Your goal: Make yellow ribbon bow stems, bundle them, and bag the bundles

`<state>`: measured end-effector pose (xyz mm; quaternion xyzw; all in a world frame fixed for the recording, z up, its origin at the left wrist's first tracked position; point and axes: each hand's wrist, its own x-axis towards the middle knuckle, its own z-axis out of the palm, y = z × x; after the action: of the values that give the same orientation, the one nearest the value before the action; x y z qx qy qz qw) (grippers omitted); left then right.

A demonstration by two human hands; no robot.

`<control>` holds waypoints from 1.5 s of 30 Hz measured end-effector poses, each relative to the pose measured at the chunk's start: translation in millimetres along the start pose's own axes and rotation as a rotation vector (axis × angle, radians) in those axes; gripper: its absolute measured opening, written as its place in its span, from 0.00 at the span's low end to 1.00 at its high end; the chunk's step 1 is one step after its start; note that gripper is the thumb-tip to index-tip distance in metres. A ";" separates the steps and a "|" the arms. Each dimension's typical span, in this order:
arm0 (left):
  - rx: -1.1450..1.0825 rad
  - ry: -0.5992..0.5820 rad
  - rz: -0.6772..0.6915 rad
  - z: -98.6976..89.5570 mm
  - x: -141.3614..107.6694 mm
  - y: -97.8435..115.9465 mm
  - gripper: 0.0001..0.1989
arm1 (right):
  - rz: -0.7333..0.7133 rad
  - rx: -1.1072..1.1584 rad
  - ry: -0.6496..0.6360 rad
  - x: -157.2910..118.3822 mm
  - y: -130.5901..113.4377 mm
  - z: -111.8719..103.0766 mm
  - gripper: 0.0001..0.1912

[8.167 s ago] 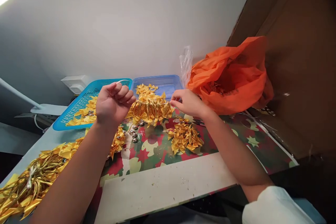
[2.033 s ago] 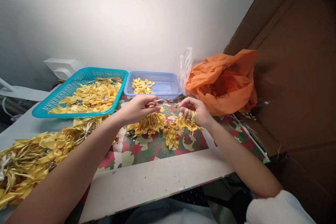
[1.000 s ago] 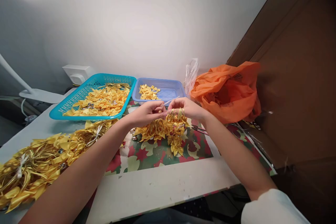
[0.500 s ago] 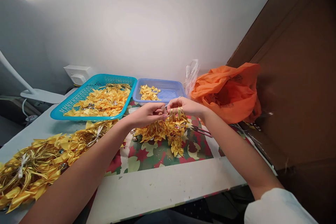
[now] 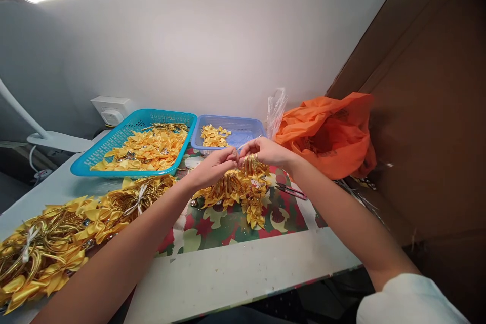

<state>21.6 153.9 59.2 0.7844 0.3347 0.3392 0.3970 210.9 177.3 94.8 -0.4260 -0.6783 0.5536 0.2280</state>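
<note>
Both my hands meet over the middle of the patterned sheet, fingertips nearly touching. My left hand [image 5: 217,166] is closed in a pinch at the white tie, whose gripped part is hidden by the fingers. My right hand [image 5: 268,153] pinches the same thin white tie [image 5: 251,142], an end of which sticks out above the fingers. Below them a bunch of gold cord loops [image 5: 255,165] hangs together, with yellow ribbon bows [image 5: 255,212] and small silver bells at its lower part. More bows and cords [image 5: 224,190] lie beside it, under my left hand.
Tied bundles of bows [image 5: 49,243] lie at left. Behind stand a turquoise basket [image 5: 78,166] full of bows and a blue basket [image 5: 246,136] with a few. Scissors [image 5: 290,191] lie right of my hands. An orange bag [image 5: 326,131] stands before a cardboard wall [image 5: 429,111].
The gold loops are drawn closer together beneath my right fingers. My hands stay at nearly the same spot, and the tie's end now points up and right.
</note>
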 end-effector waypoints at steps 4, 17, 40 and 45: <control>0.087 0.084 -0.041 6.5 -1.5 5.8 0.17 | 0.011 -0.075 0.147 1.1 0.9 10.5 0.05; 0.190 0.170 -0.138 3.3 -0.1 7.7 0.15 | 0.013 -0.165 0.091 1.4 -10.4 14.7 0.06; -0.321 -0.057 -0.109 2.2 3.0 -9.4 0.20 | 0.009 0.017 -0.094 -4.6 3.3 -6.3 0.11; -0.343 -0.003 -0.113 1.0 2.9 -9.4 0.23 | -0.172 -0.050 0.068 -16.0 16.0 -2.6 0.13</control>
<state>21.6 160.1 51.5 0.6857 0.3146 0.3674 0.5440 226.7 165.8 83.0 -0.3905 -0.7178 0.4999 0.2868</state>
